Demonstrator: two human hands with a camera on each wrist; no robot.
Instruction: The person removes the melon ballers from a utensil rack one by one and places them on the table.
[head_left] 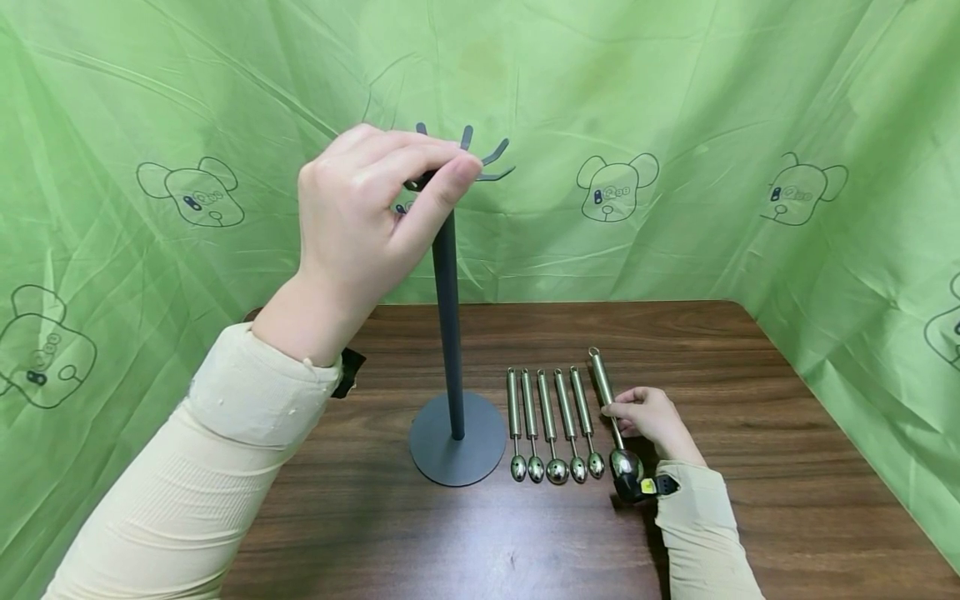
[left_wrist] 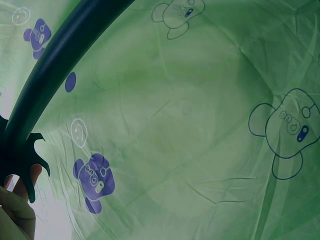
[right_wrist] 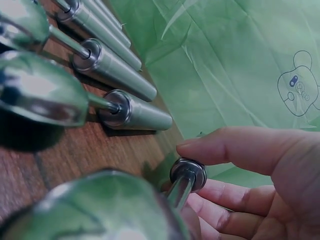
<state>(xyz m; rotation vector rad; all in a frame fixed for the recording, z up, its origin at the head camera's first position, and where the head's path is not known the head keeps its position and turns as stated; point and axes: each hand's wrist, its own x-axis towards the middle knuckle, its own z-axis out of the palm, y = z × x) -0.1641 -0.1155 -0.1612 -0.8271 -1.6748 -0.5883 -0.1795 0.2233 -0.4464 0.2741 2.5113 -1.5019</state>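
Note:
My left hand [head_left: 360,200] grips the top of a dark grey utensil stand [head_left: 447,325], thumb and fingers bent around it just below its upturned hooks [head_left: 495,152]. In the left wrist view, fingers [left_wrist: 20,207] show beside the hooks at the lower left. At the right, my right hand [head_left: 656,421] pinches the handle of the largest steel melon baller [head_left: 602,375] between thumb and fingers. Its bowl lies towards me, partly covered by the wrist camera. The right wrist view shows that bowl [right_wrist: 105,210] close up.
Several smaller melon ballers [head_left: 545,408] lie in a row, bowls towards me, between the stand's round base [head_left: 457,454] and my right hand. All rest on a brown wooden table [head_left: 585,550]. Green cloth walls [head_left: 525,75] with bear drawings enclose the table's back and sides.

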